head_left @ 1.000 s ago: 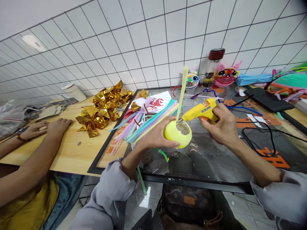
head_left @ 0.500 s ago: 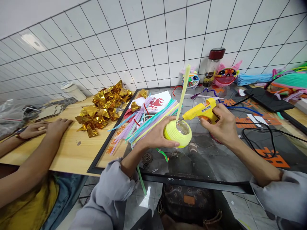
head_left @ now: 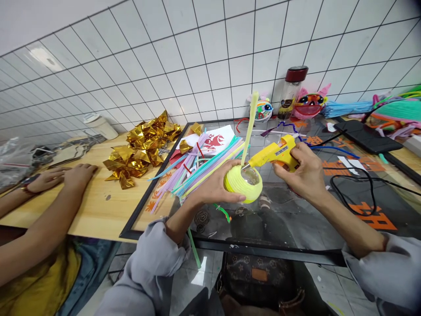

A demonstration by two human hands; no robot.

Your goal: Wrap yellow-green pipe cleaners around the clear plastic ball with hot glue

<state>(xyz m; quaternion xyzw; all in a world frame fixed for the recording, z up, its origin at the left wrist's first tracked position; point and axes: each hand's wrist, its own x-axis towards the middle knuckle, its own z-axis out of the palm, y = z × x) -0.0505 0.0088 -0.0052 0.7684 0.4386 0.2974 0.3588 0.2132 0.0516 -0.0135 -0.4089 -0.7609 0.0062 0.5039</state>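
Observation:
My left hand (head_left: 221,186) is wrapped round a rounded jar covered in coils of yellow pipe cleaner (head_left: 239,192), its open mouth tilted up toward me. One loose yellow pipe cleaner end (head_left: 251,127) stands up from the far rim. In my right hand (head_left: 303,169) is a yellow hot glue gun (head_left: 274,153), gripped by its handle. The gun's metal nozzle points left and meets the jar's rim near the base of the upright strand. Whether it touches the strand itself, I cannot tell.
Pastel pipe cleaners (head_left: 210,171) lie left of the jar, beside folded gold paper (head_left: 131,153). Another person's hands (head_left: 74,177) rest on the wooden table. Behind stand a glass bottle (head_left: 292,92) and a pink animal figure (head_left: 309,103). A phone (head_left: 368,137) and black cable (head_left: 371,188) lie right.
The upright yellow strand has tipped slightly left and its top sits a little lower. Both hands, the jar and the glue gun have stayed almost in place.

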